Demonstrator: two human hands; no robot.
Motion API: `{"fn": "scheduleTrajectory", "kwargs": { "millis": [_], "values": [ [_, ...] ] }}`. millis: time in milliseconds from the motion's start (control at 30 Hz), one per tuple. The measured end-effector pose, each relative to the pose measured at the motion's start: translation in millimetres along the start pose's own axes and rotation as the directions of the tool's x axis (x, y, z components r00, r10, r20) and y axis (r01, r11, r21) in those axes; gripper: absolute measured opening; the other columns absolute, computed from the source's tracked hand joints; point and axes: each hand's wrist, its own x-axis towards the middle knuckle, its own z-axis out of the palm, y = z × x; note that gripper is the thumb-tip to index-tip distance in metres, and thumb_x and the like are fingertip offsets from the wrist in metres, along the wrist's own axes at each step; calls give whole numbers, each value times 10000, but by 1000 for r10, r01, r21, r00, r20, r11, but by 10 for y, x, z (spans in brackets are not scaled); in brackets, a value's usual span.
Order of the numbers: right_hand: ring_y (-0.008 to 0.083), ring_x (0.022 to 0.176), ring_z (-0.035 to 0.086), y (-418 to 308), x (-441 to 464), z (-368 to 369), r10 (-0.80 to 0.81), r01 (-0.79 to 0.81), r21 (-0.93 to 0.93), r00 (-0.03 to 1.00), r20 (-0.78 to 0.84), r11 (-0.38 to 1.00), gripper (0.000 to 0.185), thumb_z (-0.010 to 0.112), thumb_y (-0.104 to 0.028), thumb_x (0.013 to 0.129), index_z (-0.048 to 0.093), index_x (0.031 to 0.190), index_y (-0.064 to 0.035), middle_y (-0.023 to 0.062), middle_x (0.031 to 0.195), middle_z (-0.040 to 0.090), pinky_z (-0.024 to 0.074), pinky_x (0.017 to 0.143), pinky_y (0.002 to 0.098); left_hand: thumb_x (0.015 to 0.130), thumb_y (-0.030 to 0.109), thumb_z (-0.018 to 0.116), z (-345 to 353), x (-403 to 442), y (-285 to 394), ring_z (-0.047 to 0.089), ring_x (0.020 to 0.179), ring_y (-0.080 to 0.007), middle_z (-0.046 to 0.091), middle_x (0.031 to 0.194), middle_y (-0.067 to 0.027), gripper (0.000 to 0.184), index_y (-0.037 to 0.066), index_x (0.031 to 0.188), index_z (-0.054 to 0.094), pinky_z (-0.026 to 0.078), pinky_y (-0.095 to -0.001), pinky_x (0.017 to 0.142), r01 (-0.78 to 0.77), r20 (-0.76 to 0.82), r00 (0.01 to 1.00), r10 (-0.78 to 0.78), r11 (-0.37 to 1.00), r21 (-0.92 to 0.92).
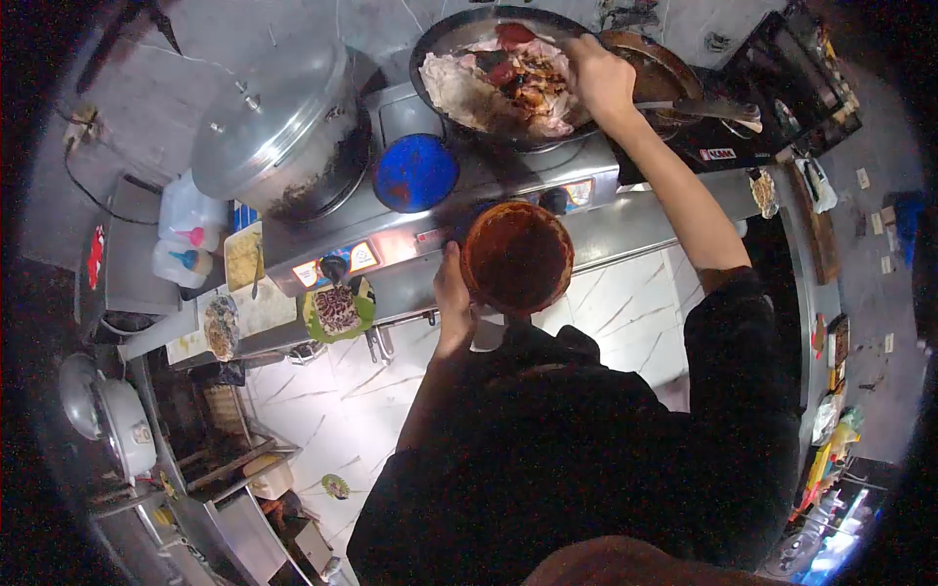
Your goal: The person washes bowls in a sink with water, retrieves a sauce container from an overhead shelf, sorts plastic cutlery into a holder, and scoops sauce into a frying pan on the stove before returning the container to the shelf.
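Observation:
My left hand (452, 301) is closed round the side of a round tub (518, 256) stained with reddish-brown sauce, held in front of the stove. Across the stove, my right hand (600, 76) is over the right side of a wide dark pan (430, 98), its fingers curled. Whatever those fingers hold, if anything, is hidden. Inside the pan lies pale raw-looking meat (459, 93) with dark red paste (513, 37) and brown sauce on top. Between the pan and a big pot lies a blue lid (415, 173) smeared with red.
A large lidded metal pot (293, 146) stands on the left burner. Behind my right wrist sits a second, browned pan (664, 73). White plastic bottles (191, 220) and a tub of yellowish paste (243, 256) are at left. A rice cooker (125, 430) stands lower left.

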Motion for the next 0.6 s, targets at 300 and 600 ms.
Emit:
{"fn": "scheduleTrajectory", "kwargs": {
  "millis": [300, 600],
  "values": [
    [264, 779, 673, 603, 232, 365, 300, -518, 498, 839, 454, 696, 270, 623, -316, 798, 727, 927, -101, 140, 836, 695, 512, 737, 357, 929, 447, 485, -22, 54, -44, 592, 824, -140, 621, 980, -66, 448, 28, 1040, 598, 476, -287, 685, 176, -4, 984, -178, 976, -125],
    [209, 763, 640, -68, -694, -1439, -82, -185, 552, 903, 422, 813, 197, 594, -123, 813, 694, 976, -77, 75, 845, 677, 500, 716, 326, 921, 437, 472, -93, 73, -95, 580, 971, -184, 577, 1114, -64, 440, 77, 1170, 520, 465, -360, 784, 248, 110, 967, -230, 949, -194]
  ]
}}
